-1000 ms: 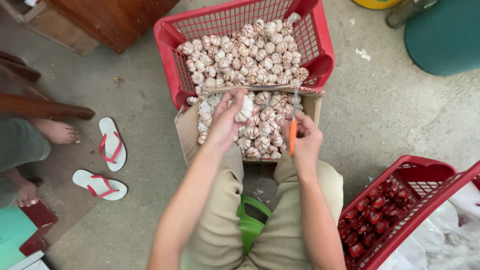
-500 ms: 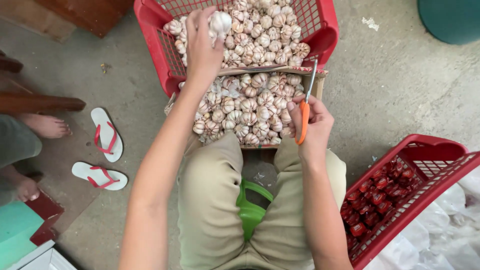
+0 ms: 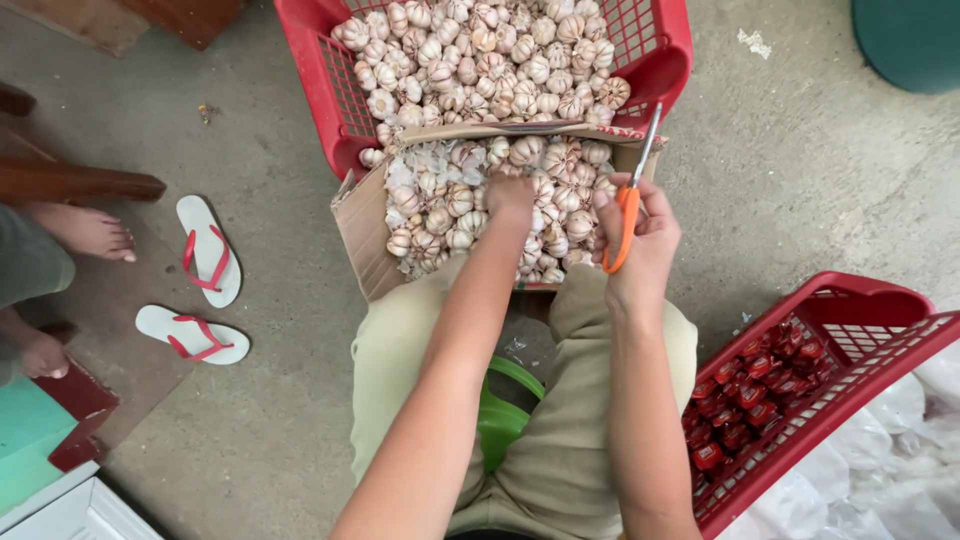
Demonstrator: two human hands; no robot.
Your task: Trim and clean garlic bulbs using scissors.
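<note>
Our left hand [image 3: 510, 197] lies curled on the white-and-pink garlic bulbs [image 3: 470, 200] in the brown cardboard box [image 3: 362, 235], perhaps gripping one; our right hand [image 3: 640, 235], just beside, clasps orange-handled scissors [image 3: 628, 205] pointing away.

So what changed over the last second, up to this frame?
The left hand carried a garlic bulb forward over the red basket, let it go, and came back down onto the garlic in the cardboard box. The right hand kept holding the orange scissors at the box's right edge. Both baskets and the sandals stayed put.
</note>
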